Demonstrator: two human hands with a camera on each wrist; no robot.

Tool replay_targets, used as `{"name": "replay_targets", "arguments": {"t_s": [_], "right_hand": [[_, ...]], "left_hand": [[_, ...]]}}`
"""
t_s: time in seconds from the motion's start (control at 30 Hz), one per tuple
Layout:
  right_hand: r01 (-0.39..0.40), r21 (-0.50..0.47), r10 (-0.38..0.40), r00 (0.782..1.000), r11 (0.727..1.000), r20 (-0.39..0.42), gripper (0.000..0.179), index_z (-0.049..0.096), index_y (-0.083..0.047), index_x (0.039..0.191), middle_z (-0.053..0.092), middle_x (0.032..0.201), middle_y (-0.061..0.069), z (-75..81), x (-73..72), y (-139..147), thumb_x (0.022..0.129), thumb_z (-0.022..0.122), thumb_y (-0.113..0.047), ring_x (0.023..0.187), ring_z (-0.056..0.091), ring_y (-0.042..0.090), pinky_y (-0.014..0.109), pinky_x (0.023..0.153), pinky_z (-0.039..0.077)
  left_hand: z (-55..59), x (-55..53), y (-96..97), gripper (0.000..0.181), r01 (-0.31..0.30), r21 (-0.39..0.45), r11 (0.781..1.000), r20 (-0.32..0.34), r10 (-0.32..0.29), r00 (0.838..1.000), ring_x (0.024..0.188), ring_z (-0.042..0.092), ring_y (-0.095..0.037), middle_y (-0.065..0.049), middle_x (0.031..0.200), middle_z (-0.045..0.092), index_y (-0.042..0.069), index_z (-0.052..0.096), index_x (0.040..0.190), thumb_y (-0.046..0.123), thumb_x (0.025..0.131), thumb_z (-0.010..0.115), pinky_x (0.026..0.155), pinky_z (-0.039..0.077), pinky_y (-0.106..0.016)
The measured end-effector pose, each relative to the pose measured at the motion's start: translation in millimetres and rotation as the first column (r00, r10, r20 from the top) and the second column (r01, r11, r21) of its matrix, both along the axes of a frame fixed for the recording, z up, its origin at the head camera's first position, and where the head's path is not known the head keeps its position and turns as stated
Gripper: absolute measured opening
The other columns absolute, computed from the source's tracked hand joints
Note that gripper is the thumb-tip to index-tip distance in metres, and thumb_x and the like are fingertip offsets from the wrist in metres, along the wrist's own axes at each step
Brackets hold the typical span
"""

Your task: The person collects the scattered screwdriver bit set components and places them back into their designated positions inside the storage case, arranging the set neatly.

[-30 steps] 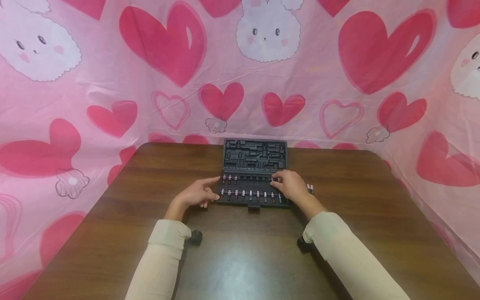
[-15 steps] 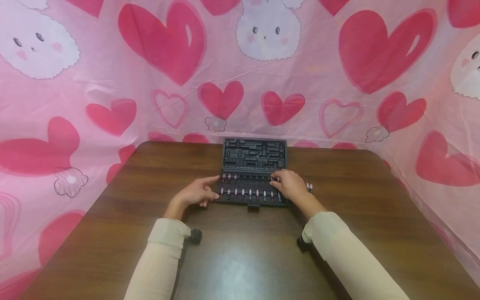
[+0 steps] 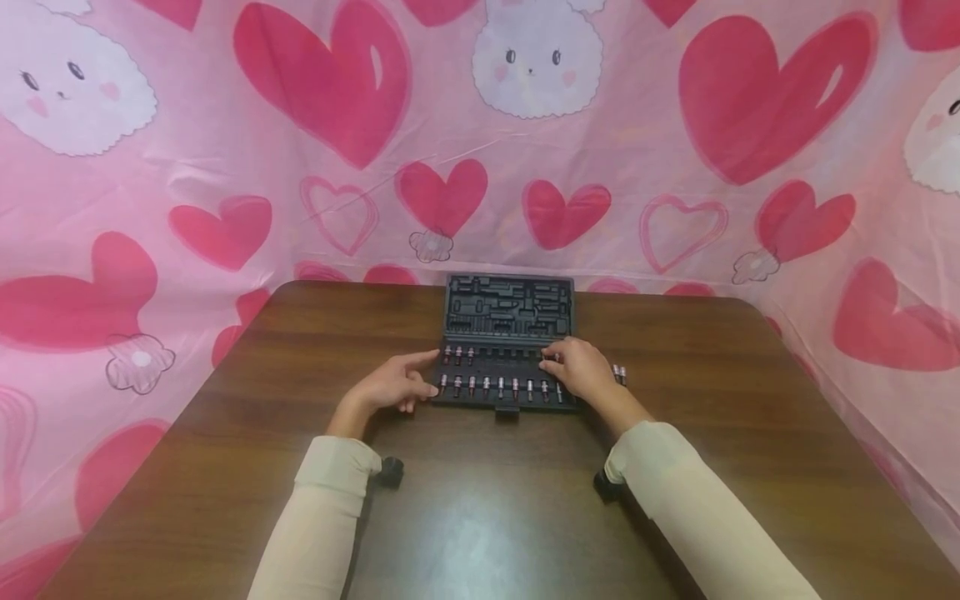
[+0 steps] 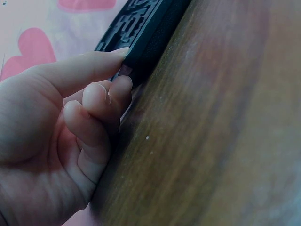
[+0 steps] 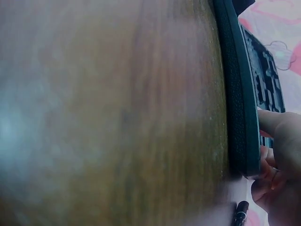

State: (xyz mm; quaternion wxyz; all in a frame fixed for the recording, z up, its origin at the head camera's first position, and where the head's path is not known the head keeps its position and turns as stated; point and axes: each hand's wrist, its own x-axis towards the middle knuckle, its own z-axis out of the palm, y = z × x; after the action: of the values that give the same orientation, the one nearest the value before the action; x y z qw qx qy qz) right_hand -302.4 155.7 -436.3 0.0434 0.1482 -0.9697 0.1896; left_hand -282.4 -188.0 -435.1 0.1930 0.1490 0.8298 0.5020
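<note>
A black plastic tool case (image 3: pixel 498 367) lies open at the far side of the table, its moulded lid (image 3: pixel 510 307) tilted up behind. Silver bit sockets (image 3: pixel 501 388) fill the front row; several more (image 3: pixel 459 356) sit at the left of the back row, beside bare slots. My right hand (image 3: pixel 583 368) reaches over the case's right end, thumb and index finger pinching a small bit socket at the back row, largely covered by the fingertips. At the case's left edge my left hand (image 3: pixel 390 385) touches the side with extended index finger and thumb (image 4: pixel 89 68), other fingers curled.
Loose bit sockets (image 3: pixel 619 375) lie just right of the case, partly behind the right hand. A front latch (image 3: pixel 507 414) sticks out toward me over the brown wooden table (image 3: pixel 465 500). Pink heart-patterned cloth (image 3: pixel 630 150) hangs close behind the table's far edge.
Both hands keep their positions at the case, and the sockets look the same. Only the head view has shifted very slightly.
</note>
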Motion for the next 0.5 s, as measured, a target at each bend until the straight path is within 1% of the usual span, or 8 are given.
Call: {"name": "replay_targets", "arguments": {"t_s": [0.1, 0.2, 0.37, 0.5], "right_hand": [[0.009, -0.014, -0.009, 1.000, 1.000, 0.010, 0.030, 0.074, -0.012, 0.113, 0.060, 0.082, 0.001, -0.5, 0.4, -0.5, 0.089, 0.071, -0.031, 0.075, 0.055, 0.020, 0.040, 0.065, 0.045], [0.007, -0.036, -0.007, 1.000, 0.999, 0.010, 0.030, 0.073, -0.012, 0.113, 0.060, 0.083, 0.001, -1.3, 0.3, -0.4, 0.089, 0.071, -0.030, 0.076, 0.055, 0.020, 0.040, 0.065, 0.045], [-0.010, -0.066, 0.009, 1.000, 0.998, -0.005, 0.029, 0.073, -0.011, 0.112, 0.058, 0.079, 0.001, -4.0, 0.1, 3.4, 0.089, 0.073, -0.029, 0.072, 0.052, 0.020, 0.038, 0.064, 0.043], [-0.033, -0.077, 0.032, 0.999, 0.996, -0.018, 0.029, 0.073, -0.010, 0.111, 0.056, 0.076, 0.000, -3.6, -0.9, 6.0, 0.088, 0.074, -0.027, 0.070, 0.051, 0.019, 0.037, 0.064, 0.042]], "left_hand": [[0.4, -0.6, -1.0, 0.073, 0.004, 0.004, 1.000, 0.001, -0.004, 1.000, 0.044, 0.050, -0.014, -0.007, 0.064, 0.058, 0.007, 0.037, 0.150, 0.010, 0.086, 0.073, 0.045, 0.044, -0.028], [0.7, -0.7, -1.5, 0.073, -0.005, 0.005, 1.000, 0.004, 0.005, 1.000, 0.044, 0.050, -0.015, -0.007, 0.063, 0.058, 0.008, 0.038, 0.150, 0.011, 0.086, 0.073, 0.045, 0.044, -0.028], [-2.1, -1.3, -1.2, 0.073, 0.004, -0.002, 1.000, 0.003, -0.004, 1.000, 0.045, 0.050, -0.014, -0.006, 0.063, 0.057, 0.008, 0.038, 0.150, 0.011, 0.086, 0.073, 0.045, 0.044, -0.028], [-0.3, -0.5, -0.4, 0.073, 0.003, 0.006, 1.000, 0.005, -0.003, 1.000, 0.045, 0.050, -0.015, -0.007, 0.063, 0.057, 0.008, 0.038, 0.150, 0.011, 0.086, 0.073, 0.046, 0.044, -0.028]]}}
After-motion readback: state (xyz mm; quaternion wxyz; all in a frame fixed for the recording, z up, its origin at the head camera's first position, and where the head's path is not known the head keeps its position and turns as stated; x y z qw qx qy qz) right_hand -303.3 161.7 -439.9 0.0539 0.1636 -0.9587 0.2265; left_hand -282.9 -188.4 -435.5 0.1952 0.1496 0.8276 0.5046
